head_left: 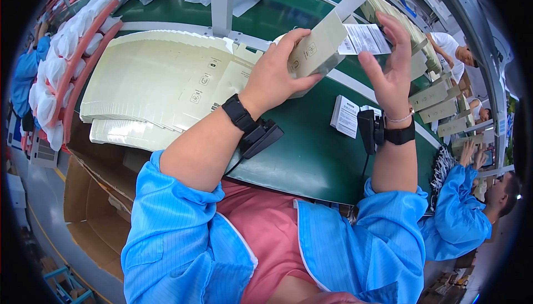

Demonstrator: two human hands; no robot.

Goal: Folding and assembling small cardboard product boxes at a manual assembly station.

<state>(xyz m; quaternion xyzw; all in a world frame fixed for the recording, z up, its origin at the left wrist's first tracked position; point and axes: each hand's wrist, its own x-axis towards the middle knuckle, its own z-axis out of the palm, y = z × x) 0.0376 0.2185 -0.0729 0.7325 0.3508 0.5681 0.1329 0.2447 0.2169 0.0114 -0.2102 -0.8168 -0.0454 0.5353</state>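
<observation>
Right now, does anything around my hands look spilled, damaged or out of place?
Nothing looks spilled or clearly damaged. Slightly askew is the stack of flat glossy cream cardboard cartons left of your left hand: its edges are fanned and stepped instead of squared up.

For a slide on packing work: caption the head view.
Left hand grips a cream box; right hand open beside a printed sheet.

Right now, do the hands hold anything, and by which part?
The left hand grips the pale box near the end opposite its raised flap. Whether the right hand holds the printed sheet cannot be told.
</observation>
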